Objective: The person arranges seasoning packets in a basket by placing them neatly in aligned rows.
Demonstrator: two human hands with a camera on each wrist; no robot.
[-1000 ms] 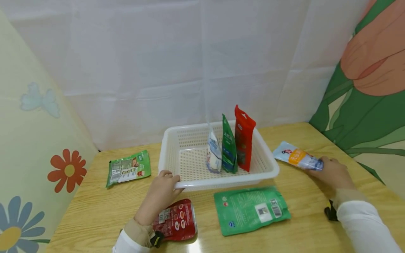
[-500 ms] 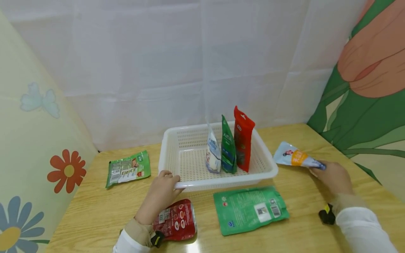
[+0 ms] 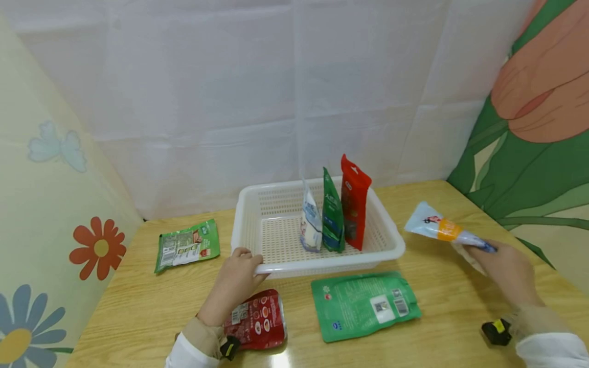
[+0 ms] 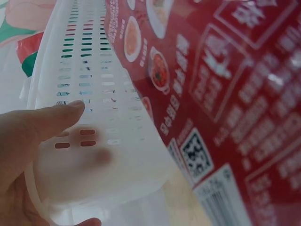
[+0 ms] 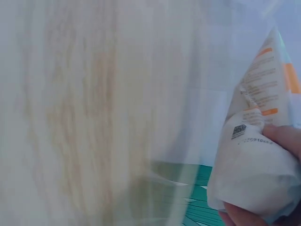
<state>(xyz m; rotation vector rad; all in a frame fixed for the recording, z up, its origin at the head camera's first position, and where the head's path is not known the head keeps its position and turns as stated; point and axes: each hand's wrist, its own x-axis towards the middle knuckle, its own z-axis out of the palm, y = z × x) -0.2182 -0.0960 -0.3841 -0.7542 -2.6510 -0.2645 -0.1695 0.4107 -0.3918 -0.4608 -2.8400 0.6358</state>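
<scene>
1. Pale-blue pouch [image 3: 445, 229] pointed its free end at the basket [image 3: 278, 235]; long axis ran leftward, away from the person.
2. Count: one basket, three upright pouches [image 3: 333, 220] inside, three flat pouches [image 3: 349, 309] on the desk [image 3: 138, 317].
3. Right grip [image 3: 508, 271] held the pale-blue pouch's near end, right of the basket. Left grip [image 3: 235, 286] held the basket's front-left corner.

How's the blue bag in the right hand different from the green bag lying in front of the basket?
The blue bag is pale with an orange band; the green bag is darker with a white patch. The right hand grips the blue bag by one end; the green bag lies on the table. The blue bag looks scrunched there; the green bag looks flat. Both are outside the basket.
</scene>
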